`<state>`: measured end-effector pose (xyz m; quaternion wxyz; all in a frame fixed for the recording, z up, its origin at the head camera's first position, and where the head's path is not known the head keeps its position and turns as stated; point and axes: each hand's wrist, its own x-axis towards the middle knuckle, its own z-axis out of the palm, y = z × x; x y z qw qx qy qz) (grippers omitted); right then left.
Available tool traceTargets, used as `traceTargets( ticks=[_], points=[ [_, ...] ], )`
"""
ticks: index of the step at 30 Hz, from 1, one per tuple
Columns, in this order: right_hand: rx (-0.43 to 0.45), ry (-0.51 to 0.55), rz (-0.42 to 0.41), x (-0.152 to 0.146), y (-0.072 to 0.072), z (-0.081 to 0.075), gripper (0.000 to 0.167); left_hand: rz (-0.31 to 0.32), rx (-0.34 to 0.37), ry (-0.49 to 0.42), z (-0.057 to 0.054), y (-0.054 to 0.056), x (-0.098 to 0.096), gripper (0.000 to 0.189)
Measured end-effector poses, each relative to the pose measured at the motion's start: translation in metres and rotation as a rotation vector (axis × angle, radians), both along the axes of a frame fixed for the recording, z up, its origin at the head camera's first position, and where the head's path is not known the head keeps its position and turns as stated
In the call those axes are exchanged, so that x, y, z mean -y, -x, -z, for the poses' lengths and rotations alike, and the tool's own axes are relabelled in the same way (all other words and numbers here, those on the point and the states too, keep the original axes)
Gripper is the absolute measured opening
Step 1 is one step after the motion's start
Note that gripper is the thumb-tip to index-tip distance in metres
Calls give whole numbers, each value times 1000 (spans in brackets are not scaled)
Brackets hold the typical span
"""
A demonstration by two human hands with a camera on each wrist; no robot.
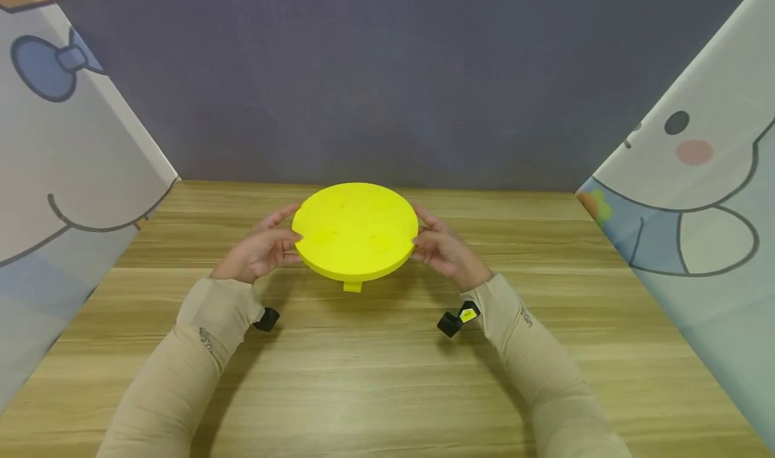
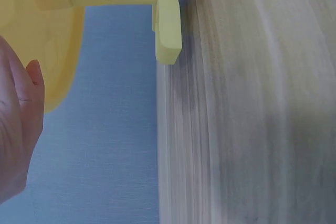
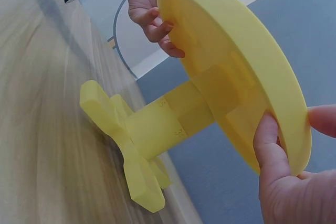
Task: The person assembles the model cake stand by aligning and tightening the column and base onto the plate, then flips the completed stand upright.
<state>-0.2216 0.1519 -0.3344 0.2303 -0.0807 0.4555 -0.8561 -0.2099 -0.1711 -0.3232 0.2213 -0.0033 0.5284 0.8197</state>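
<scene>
A small yellow round pedestal table is held between both hands near the middle of the wooden tabletop, its disc facing up. At the disc's left rim my left hand grips with the thumb above and fingers reaching under. The right hand pinches the opposite rim the same way. Beneath the disc, the right wrist view shows a thick column ending in a cross-shaped foot. In the left wrist view, one arm of the foot is close to the wood; I cannot tell if it touches.
The wood-grain tabletop spreads around the hands. A dark grey-blue panel stands at the back, with cartoon-printed panels at left and right. Black camera mounts sit under both wrists.
</scene>
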Motion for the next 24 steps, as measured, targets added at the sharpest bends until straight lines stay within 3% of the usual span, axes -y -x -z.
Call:
traceTargets(
  ticks=[24],
  points=[
    [-4,-7,0,3,-6,12,75,48,-21,67,4,-5,7,74]
  ],
)
